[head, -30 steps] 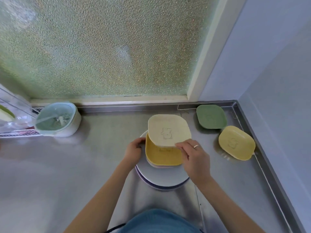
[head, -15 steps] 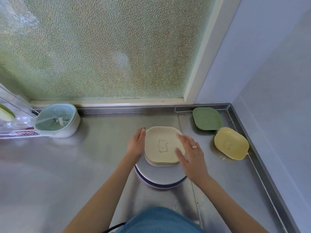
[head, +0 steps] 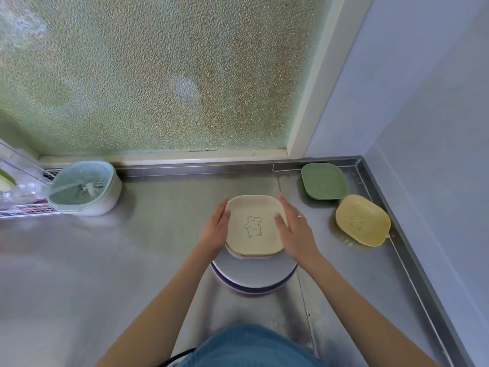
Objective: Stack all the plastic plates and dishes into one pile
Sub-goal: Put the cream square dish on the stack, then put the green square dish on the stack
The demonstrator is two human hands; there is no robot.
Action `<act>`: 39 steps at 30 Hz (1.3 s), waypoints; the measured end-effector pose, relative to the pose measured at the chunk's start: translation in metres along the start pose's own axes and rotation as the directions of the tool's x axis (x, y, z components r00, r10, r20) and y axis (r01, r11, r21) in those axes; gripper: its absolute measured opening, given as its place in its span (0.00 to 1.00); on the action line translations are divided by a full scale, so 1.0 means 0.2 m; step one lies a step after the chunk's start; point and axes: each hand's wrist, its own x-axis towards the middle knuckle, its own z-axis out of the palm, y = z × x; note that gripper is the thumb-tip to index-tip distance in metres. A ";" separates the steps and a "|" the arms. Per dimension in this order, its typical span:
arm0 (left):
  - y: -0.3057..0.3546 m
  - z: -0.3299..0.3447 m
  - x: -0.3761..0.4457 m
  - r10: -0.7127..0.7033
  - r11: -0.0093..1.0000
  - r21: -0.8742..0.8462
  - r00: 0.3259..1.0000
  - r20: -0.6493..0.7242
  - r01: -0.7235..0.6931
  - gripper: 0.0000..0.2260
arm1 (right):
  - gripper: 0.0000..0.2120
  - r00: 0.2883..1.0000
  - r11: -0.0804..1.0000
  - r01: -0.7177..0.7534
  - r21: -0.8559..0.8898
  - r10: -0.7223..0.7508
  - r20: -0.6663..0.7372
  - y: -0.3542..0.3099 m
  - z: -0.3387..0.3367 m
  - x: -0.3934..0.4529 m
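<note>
Round plates (head: pixel 254 280), near, bottom of the pile on the steel surface (head: pixel 158 234). Cream dish (head: pixel 255 225) on top, over other square dishes. Left hand (head: pixel 215 229) and right hand (head: pixel 295 233) flank it, fingers straight, pressing its sides, gripping nothing. Advice: square edges evenly before release. Yellow dish (head: pixel 362 219) and green dish (head: pixel 324 184) beyond, unstacked.

On the counter (head: pixel 132 260), a stack of square dishes (head: pixel 254 226) sits on round plates (head: pixel 254 276), between the left hand (head: pixel 214 229) and right hand (head: pixel 296 233). Two single dishes (head: pixel 324 180) (head: pixel 362 219) lie right, near the corner. A strainer bowl (head: pixel 84 186) stands far left.
</note>
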 end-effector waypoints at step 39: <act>-0.18 -0.10 -0.01 -0.120 0.991 0.060 0.993 -0.002 0.119 0.21 | 0.06 0.894 0.919 0.389 -0.062 -0.393 -0.213 0.01 -0.14 -0.12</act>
